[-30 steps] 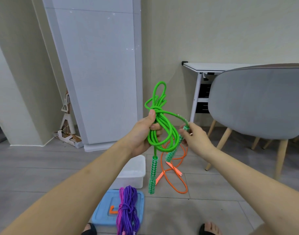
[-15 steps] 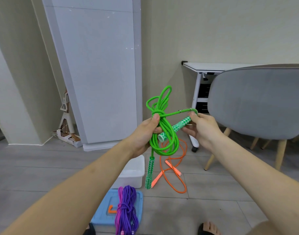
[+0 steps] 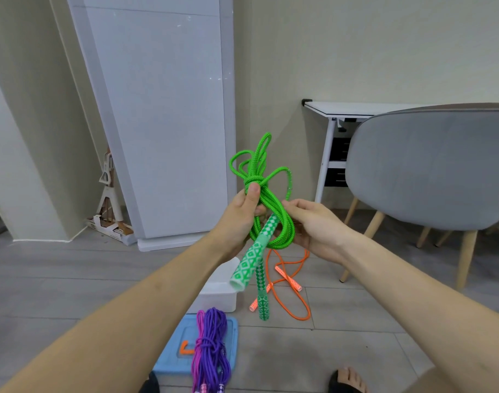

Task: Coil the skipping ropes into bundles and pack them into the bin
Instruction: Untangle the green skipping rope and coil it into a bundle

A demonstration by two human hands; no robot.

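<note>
Left hand (image 3: 242,214) pinches the green rope (image 3: 266,199) at its knot; right hand (image 3: 316,225) has just fed a handle (image 3: 254,258) through, fingers curled on the loops — bundle nearly tied.

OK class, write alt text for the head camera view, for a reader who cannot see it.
A left hand grips a coiled green skipping rope while the right hand holds its loops. On the floor below lie an orange rope, a white bin and a purple rope bundle on a blue lid.
</note>
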